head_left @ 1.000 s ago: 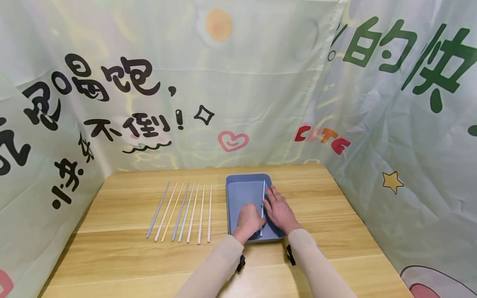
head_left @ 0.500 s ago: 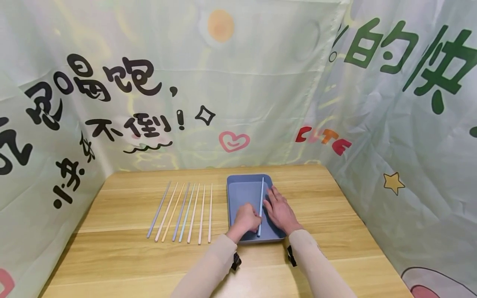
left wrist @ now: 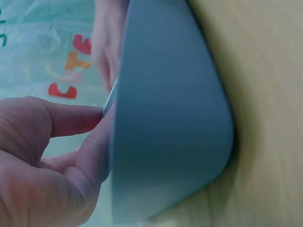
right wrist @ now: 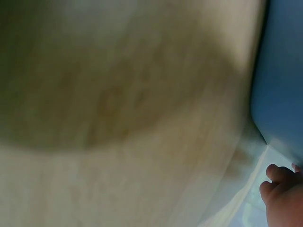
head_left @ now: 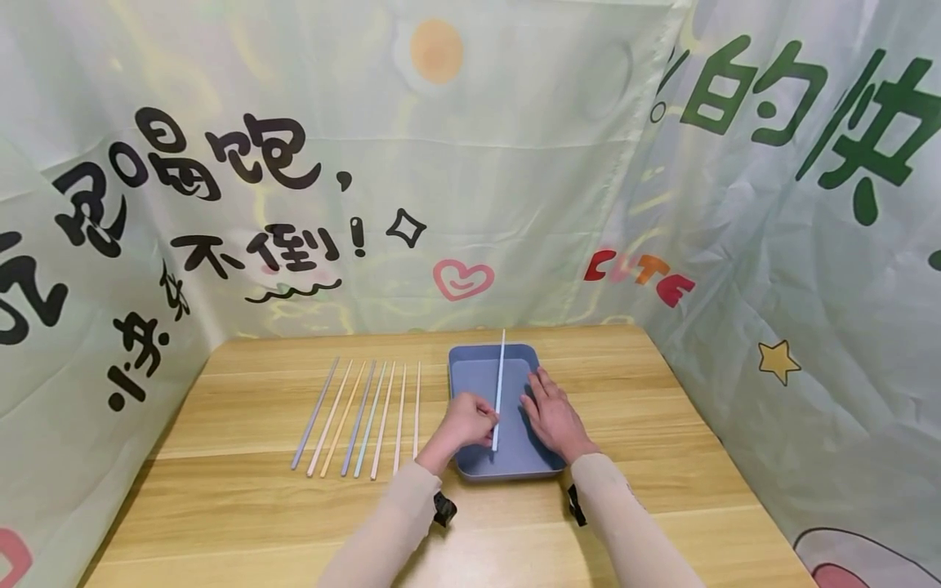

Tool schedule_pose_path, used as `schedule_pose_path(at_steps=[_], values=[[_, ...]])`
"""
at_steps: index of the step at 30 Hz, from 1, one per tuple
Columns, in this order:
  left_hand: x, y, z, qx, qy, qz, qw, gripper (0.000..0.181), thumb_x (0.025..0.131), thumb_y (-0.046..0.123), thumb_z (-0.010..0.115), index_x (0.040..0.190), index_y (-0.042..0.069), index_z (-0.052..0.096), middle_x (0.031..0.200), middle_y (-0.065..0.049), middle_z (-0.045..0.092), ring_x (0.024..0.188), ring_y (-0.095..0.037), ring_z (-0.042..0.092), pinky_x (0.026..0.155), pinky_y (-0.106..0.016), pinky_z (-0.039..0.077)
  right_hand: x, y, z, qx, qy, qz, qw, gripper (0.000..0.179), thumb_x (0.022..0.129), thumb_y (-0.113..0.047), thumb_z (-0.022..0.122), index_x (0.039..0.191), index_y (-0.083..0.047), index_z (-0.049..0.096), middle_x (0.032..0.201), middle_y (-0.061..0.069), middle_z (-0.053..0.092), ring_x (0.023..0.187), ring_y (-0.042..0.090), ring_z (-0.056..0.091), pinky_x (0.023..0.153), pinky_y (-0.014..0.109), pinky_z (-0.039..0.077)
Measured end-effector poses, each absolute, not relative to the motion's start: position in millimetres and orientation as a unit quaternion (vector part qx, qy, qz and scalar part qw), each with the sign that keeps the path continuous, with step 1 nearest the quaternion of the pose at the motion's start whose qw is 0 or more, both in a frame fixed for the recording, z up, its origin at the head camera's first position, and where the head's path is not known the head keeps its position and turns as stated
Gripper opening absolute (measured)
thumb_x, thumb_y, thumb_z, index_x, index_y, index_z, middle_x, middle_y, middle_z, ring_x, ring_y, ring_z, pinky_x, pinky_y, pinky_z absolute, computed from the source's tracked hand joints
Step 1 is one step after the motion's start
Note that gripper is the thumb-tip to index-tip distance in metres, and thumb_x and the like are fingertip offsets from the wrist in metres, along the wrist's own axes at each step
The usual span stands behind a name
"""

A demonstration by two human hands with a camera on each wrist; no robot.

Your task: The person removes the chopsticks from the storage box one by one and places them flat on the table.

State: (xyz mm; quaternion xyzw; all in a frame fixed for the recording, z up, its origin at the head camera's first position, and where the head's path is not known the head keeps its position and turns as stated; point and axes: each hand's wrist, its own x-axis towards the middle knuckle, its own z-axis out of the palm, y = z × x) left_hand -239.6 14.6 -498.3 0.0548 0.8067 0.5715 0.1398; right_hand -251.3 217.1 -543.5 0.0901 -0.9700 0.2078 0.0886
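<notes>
My left hand [head_left: 469,420] pinches a pale blue chopstick [head_left: 501,367] near its lower end, over the blue-grey rectangular tray [head_left: 476,371]. The chopstick's far tip overlaps the tray's back rim in the head view. Thumb and fingers of the left hand [left wrist: 52,156] meet just past the tray wall [left wrist: 165,104] in the left wrist view, where only a short bit of the chopstick shows. At the tray's right side rests my right hand [head_left: 556,416], its fingers extended forward. The right wrist view catches only part of the right hand [right wrist: 286,194] beside the tray [right wrist: 284,71].
Left of the tray, several chopsticks [head_left: 363,420] in lilac, pink, yellow and pale blue lie side by side on the wooden table [head_left: 243,523]. My left forearm covers the lower ends of the rightmost ones. A printed cloth [head_left: 515,163] encloses the table's back and sides.
My left hand has moved left within the tray's outline, bringing the pale blue chopstick from the right side toward the middle and raising it. The right hand stays in place.
</notes>
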Motion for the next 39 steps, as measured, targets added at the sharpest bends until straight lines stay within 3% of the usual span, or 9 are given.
schedule_pose_path(at_steps=[8, 17, 29, 39], values=[[-247.3, -27.2, -495.4, 0.048, 0.806, 0.576, 0.127, 0.01, 0.096, -0.001, 0.069, 0.101, -0.01, 0.072, 0.084, -0.019, 0.075, 0.056, -0.01, 0.066, 0.059, -0.03, 0.065, -249.7, 217.1, -541.3, 0.09, -0.97, 0.213, 0.071, 0.058, 0.112, -0.031, 0.049, 0.158, 0.004, 0.04, 0.169, 0.028, 0.03, 0.153, 0.048, 0.037, 0.126, 0.063, 0.031], [-250.6, -81.7, -487.1, 0.036, 0.813, 0.572, 0.102, 0.019, 0.097, 0.0, 0.068, 0.108, -0.015, 0.072, 0.09, -0.028, 0.075, 0.057, -0.014, 0.069, 0.06, -0.031, 0.065, -250.3, 216.4, -540.7, 0.097, -0.969, 0.216, 0.075, 0.059, 0.112, -0.031, 0.048, 0.159, 0.003, 0.039, 0.169, 0.027, 0.03, 0.153, 0.048, 0.037, 0.126, 0.062, 0.032], [-248.2, -135.8, -482.8, -0.006, 0.853, 0.517, 0.069, 0.017, 0.098, 0.003, 0.068, 0.109, -0.008, 0.075, 0.095, -0.023, 0.076, 0.066, -0.024, 0.074, 0.064, -0.032, 0.065, -248.9, 217.0, -542.9, 0.096, -0.97, 0.21, 0.072, 0.059, 0.113, -0.032, 0.048, 0.159, 0.003, 0.039, 0.169, 0.028, 0.029, 0.151, 0.049, 0.038, 0.125, 0.062, 0.033], [-245.6, -185.3, -490.5, -0.028, 0.884, 0.466, 0.039, 0.02, 0.097, 0.008, 0.068, 0.107, -0.007, 0.076, 0.09, -0.022, 0.077, 0.059, -0.017, 0.072, 0.062, -0.037, 0.065, -249.3, 217.1, -541.2, 0.099, -0.969, 0.211, 0.077, 0.059, 0.113, -0.031, 0.048, 0.158, 0.005, 0.039, 0.169, 0.029, 0.029, 0.152, 0.049, 0.038, 0.124, 0.063, 0.034]])
